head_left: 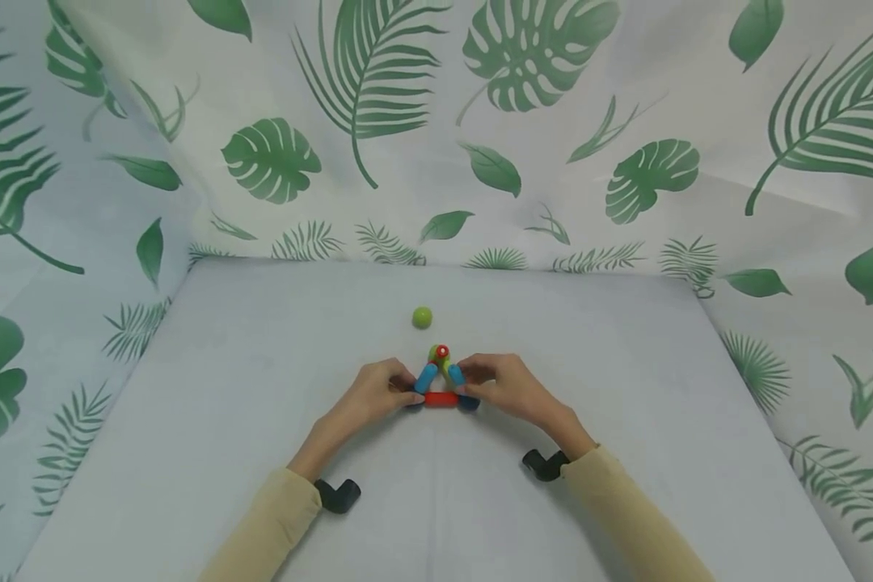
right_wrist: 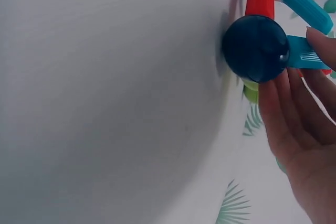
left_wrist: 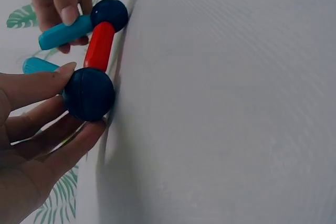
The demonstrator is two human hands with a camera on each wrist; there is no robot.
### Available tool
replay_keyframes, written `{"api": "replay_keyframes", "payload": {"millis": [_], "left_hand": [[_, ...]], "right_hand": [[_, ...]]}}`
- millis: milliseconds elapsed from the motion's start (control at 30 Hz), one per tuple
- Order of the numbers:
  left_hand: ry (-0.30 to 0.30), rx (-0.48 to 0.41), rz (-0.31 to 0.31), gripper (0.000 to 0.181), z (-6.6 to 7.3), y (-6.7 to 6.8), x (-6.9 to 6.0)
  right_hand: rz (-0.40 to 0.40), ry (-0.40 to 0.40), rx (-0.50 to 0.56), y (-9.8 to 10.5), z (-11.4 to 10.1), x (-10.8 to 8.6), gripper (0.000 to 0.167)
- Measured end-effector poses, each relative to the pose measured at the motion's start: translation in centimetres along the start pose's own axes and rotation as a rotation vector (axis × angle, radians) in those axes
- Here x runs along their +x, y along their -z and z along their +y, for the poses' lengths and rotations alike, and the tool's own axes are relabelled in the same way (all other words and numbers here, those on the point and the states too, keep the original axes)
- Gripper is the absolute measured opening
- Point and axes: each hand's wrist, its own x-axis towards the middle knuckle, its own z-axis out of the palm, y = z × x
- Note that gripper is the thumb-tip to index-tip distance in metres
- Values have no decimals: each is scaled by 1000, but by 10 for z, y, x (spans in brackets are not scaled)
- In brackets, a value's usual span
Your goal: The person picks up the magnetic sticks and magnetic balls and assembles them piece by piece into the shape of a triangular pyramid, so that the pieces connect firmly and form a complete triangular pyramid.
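A small structure of rods and balls stands between the hands in the head view. A red rod [head_left: 440, 399] forms its near side, joining a dark blue ball [left_wrist: 88, 94] on the left to another dark blue ball [right_wrist: 255, 49] on the right. From these balls rise a left blue rod [head_left: 426, 378] and a right blue rod [head_left: 456, 375], leaning inward. A red rod end [head_left: 442, 352] shows at the top, over yellow-green parts. My left hand [head_left: 369, 394] pinches the left ball between thumb and fingers. My right hand [head_left: 511, 390] grips the right blue rod beside its ball.
A loose green ball [head_left: 422, 318] lies on the white table [head_left: 276, 331] beyond the structure. Black wrist devices [head_left: 339, 495] sit at both sleeves. A leaf-patterned cloth [head_left: 422, 218] rises behind the table and along its sides.
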Motion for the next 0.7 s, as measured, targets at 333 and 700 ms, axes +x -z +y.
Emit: {"api": "replay_keyframes", "payload": {"millis": [333, 700], "left_hand": [[-66, -9, -133, 27, -5, 27, 9], [-178, 96, -76, 28, -9, 49, 49]], "right_hand": [[-51, -10, 5, -1, 10, -8, 26], [-65, -35, 13, -1, 10, -11, 25]]}}
